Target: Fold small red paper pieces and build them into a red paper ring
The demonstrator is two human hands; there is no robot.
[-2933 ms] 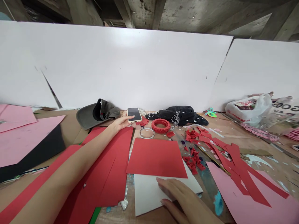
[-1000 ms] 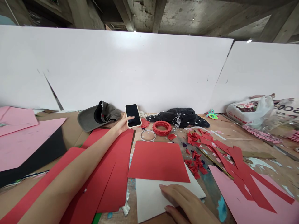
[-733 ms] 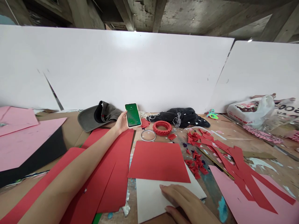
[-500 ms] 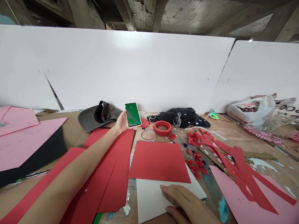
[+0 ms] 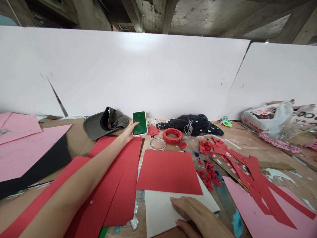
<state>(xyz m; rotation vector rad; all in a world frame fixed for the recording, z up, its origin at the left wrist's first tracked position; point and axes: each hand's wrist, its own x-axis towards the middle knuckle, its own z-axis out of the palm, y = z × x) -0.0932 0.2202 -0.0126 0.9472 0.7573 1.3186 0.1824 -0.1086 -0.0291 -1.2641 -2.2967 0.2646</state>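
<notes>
My left hand (image 5: 129, 131) grips a smartphone (image 5: 140, 127) in a pale case, upright near the back of the table. Its green screen is lit, and the thumb lies over the screen's left part. My right hand (image 5: 192, 211) rests on a white sheet (image 5: 158, 208), fingers stretched out and holding nothing; the picture's lower edge cuts off the wrist. Just beyond those fingers, a red paper sheet (image 5: 169, 172) covers the upper part of the white one. Larger red sheets (image 5: 121, 191) lie under and beside my left forearm.
Behind the phone are a grey cap (image 5: 99, 124), a red folded-paper ring (image 5: 172, 136), a roll of tape (image 5: 158, 144) and a dark cloth (image 5: 193, 124). Red strips (image 5: 257, 185), scraps and a pencil (image 5: 230, 175) lie right, near a plastic bag (image 5: 269, 115). A white panel (image 5: 148, 72) stands behind.
My left thumb has moved from the phone's edge onto its screen, and the phone has dipped slightly. My right hand has stayed in place.
</notes>
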